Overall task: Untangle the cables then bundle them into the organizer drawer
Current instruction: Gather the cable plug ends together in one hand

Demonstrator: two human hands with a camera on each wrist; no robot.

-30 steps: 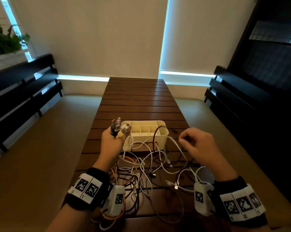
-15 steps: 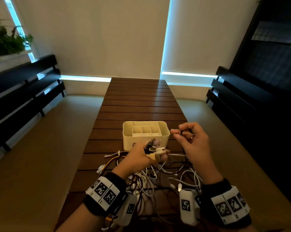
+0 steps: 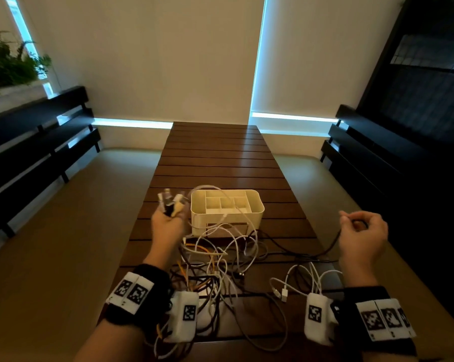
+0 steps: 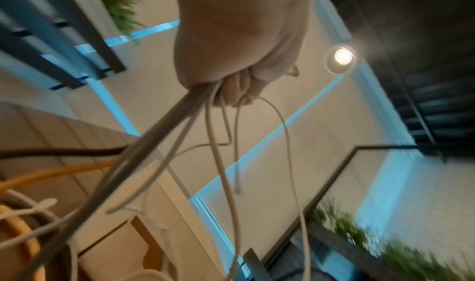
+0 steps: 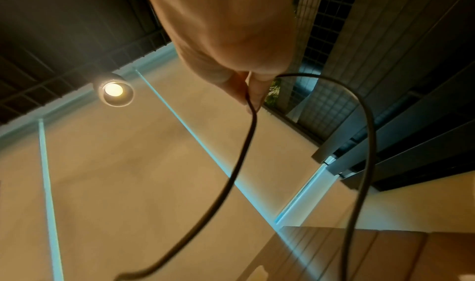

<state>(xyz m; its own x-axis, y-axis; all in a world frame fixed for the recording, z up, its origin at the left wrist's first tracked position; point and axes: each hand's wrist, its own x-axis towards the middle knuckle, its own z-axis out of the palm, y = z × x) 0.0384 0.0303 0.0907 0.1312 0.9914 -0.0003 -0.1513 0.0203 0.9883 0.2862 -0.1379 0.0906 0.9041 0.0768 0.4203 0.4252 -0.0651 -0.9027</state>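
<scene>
- Two hands raised above a slatted wooden surface (image 3: 220,158), well apart from each other, with a snarl of cables (image 3: 215,259) lying between them at the near end.
- Left hand (image 3: 168,226) clenched round a bunch of plug ends (image 3: 171,201) that stick up above the fist; white and grey cords trailing down from it toward the heap, seen close in the left wrist view (image 4: 218,143).
- Right hand (image 3: 362,231) far off to the right, finger and thumb pinching one thin black cable (image 3: 330,246); same cable seen in the right wrist view (image 5: 246,143) looping away below the fingers (image 5: 253,90).
- Black cable running low from that pinch leftward back into the heap, so seemingly not yet free.
- Cream organizer drawer (image 3: 257,212) standing just beyond the heap, between the hands but nearer the left one; several small compartments inside, one white cord arching over its rim, no bundle visible within.
- Step in hand, as a judgement: untangling, drawing a single black cable out sideways while the rest is anchored by the gathered plugs.
- Next move likely calls for a steady pull to the right, watching for snags where the black line crosses white and orange loops, then coiling it before any placing in a compartment.
</scene>
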